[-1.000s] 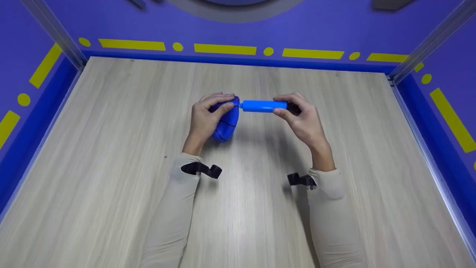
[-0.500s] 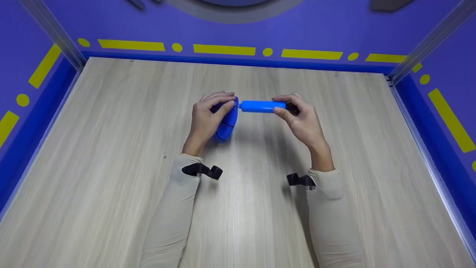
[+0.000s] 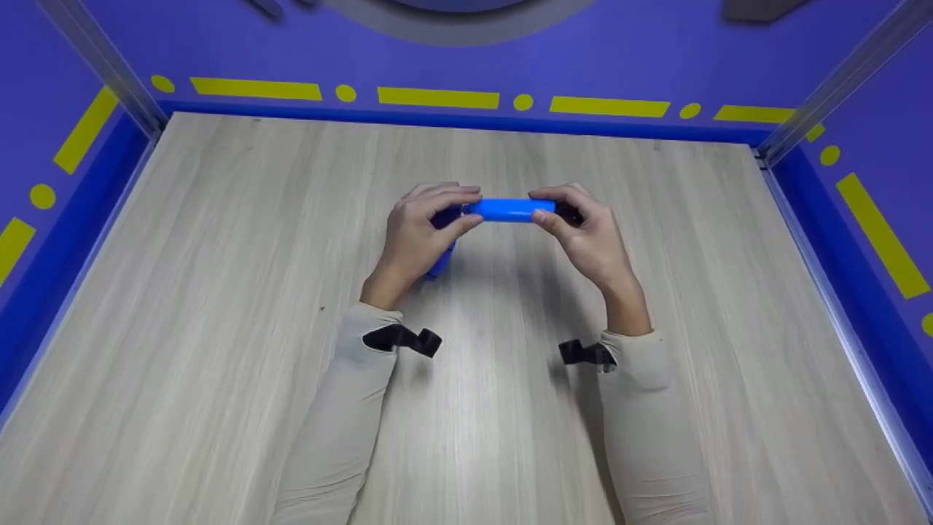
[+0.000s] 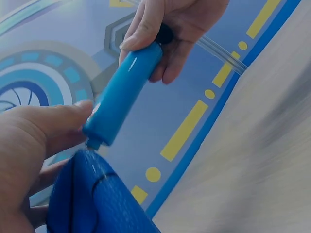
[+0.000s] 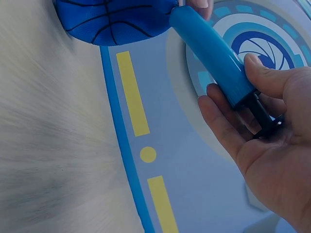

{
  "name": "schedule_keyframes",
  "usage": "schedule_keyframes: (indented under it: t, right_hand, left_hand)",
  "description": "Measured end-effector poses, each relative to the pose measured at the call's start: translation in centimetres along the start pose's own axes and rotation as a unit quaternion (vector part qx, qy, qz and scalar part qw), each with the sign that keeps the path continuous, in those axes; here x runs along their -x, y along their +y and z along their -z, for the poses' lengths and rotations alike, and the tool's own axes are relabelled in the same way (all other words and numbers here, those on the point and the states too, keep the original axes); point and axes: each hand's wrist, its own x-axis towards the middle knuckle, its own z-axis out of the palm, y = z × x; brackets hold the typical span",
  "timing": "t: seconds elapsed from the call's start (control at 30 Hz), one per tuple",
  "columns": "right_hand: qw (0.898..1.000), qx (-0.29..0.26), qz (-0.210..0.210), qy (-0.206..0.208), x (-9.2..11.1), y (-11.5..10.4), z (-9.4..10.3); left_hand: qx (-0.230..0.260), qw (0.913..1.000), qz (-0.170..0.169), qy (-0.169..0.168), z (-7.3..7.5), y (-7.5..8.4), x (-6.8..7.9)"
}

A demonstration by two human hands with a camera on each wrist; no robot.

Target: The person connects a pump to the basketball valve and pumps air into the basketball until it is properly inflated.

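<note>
The left hand (image 3: pixel 417 235) pinched the front of the pump (image 3: pixel 514 211) between thumb and fingers; the right hand's (image 3: pixel 589 235) grip was closed around its rear, near the black handle (image 5: pixel 259 112). Above the desk (image 3: pixel 474 423), the pump's tip met the creased blue ball (image 5: pixel 114 23), partly hidden beneath the left hand.
</note>
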Motion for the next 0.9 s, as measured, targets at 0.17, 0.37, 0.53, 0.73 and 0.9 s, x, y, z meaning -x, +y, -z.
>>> schedule_keyframes:
  t: [0.17, 0.37, 0.53, 0.73, 0.9]
  right_hand:
    - [1.0, -0.022, 0.001, -0.01, 0.0, 0.0, -0.1]
    - [0.999, -0.035, 0.008, -0.019, -0.1, 0.1, -0.2]
    - [0.998, -0.058, 0.012, -0.03, -0.1, -0.1, -0.4]
    - [0.996, -0.078, 0.01, -0.033, -0.1, -0.1, -0.6]
    - [0.996, -0.077, 0.007, -0.039, 0.0, -0.1, -0.7]
  left_hand:
    - [-0.039, 0.9985, -0.022, -0.033, -0.1, 0.9, -0.1]
    - [-0.086, 0.9945, -0.029, -0.053, -0.7, 1.5, -0.1]
    - [-0.089, 0.994, -0.038, -0.052, -1.3, 1.8, -0.2]
    - [-0.099, 0.9924, -0.052, -0.05, -1.7, 2.1, -0.3]
    - [-0.092, 0.9925, -0.066, -0.048, -2.0, 2.2, -0.2]
